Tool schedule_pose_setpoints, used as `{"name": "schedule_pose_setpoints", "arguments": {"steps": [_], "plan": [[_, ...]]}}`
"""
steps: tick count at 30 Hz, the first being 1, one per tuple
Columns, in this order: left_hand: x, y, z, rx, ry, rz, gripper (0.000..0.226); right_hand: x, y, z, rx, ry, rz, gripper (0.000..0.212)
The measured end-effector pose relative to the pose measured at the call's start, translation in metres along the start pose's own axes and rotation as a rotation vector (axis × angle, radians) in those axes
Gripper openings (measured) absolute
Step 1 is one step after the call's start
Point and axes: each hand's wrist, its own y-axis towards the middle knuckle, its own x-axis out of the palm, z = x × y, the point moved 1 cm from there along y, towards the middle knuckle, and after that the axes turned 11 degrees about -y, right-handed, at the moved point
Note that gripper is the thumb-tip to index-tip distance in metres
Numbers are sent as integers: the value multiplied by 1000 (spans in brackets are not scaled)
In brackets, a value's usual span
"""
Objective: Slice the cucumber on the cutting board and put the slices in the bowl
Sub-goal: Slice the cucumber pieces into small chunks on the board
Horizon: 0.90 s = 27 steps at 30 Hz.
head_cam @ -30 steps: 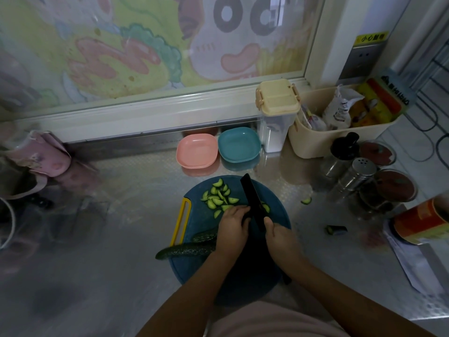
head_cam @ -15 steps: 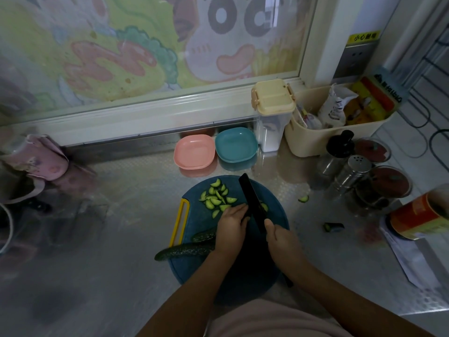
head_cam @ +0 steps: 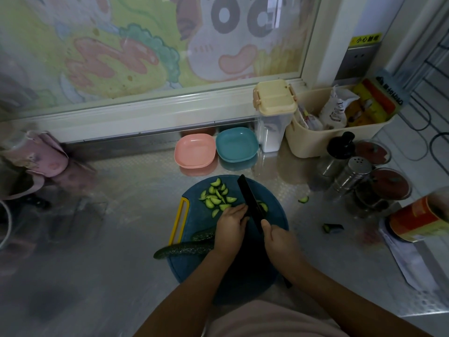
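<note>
A round blue cutting board (head_cam: 274, 203) with a yellow handle lies on the steel counter. Two long dark cucumber pieces (head_cam: 184, 248) lie across its left side, one end past the rim. My left hand (head_cam: 230, 227) holds the cucumber down, fingers curled over it. My right hand (head_cam: 279, 242) grips the handle of a black knife (head_cam: 250, 200); the blade points away, right beside my left fingertips. A pile of several half-moon slices (head_cam: 217, 197) sits at the board's far side. A pink bowl (head_cam: 195, 150) and a teal bowl (head_cam: 237, 144) stand behind the board.
Stray cucumber bits (head_cam: 303, 199) and a cut end (head_cam: 332, 227) lie on the counter to the right. Spice shakers (head_cam: 349, 173), lidded jars, an orange can (head_cam: 418, 221), a cream basket (head_cam: 337, 135) and a lidded container (head_cam: 274, 115) crowd the right. A pink cloth (head_cam: 36, 156) lies far left.
The hands and knife have barely moved; the view has shifted slightly. The slice pile looks the same.
</note>
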Motion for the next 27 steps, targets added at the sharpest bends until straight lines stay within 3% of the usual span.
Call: {"name": "schedule_pose_setpoints", "arguments": {"steps": [5, 27], "plan": [[-2, 0, -2, -9, -19, -28, 39, 8, 9, -4, 5, -37, -52, 47], [-7, -6, 2, -15, 12, -19, 39, -2, -2, 2, 35, 130, 10, 51]]}}
